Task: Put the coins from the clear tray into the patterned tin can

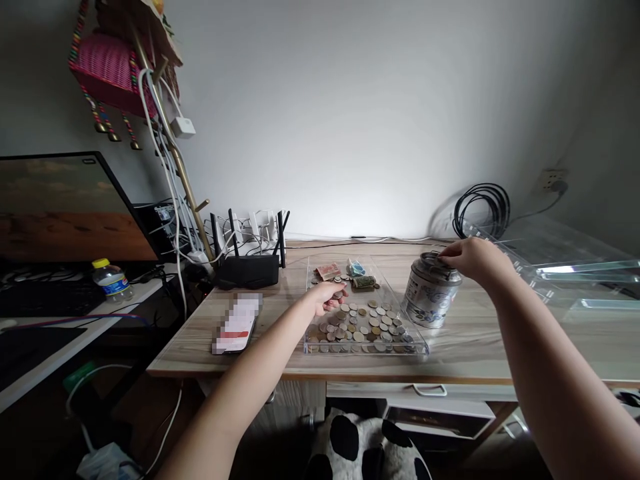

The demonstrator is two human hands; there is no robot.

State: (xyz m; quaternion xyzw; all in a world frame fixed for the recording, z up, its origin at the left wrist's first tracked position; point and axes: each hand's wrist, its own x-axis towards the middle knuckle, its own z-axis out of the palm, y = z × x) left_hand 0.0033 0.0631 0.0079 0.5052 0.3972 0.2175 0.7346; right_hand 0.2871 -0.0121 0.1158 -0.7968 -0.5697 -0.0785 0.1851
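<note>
My left hand (pixel 327 297) is over the clear plastic tray (pixel 367 348), its fingers curled around a few coins (pixel 339 294). Many loose coins (pixel 360 327), silver and gold-coloured, lie spread across the near half of the tray. Folded banknotes rest at its far end: a reddish one (pixel 329 271), a blue one (pixel 357 268) and a greenish one (pixel 363 283). Right of the tray stands a round metal tin (pixel 433 297) with a floral pattern. My right hand (pixel 473 259) is at the tin's top, fingers pinched together over the lid; whatever they hold is hidden.
A phone (pixel 239 325) lies left of the tray, with a black router (pixel 249 271) behind it. Coiled black cable (pixel 481 210) leans against the wall. Clear plastic panels (pixel 585 270) lie at the right. A bottle (pixel 113 283) and a laptop (pixel 65 210) stand on the left desk.
</note>
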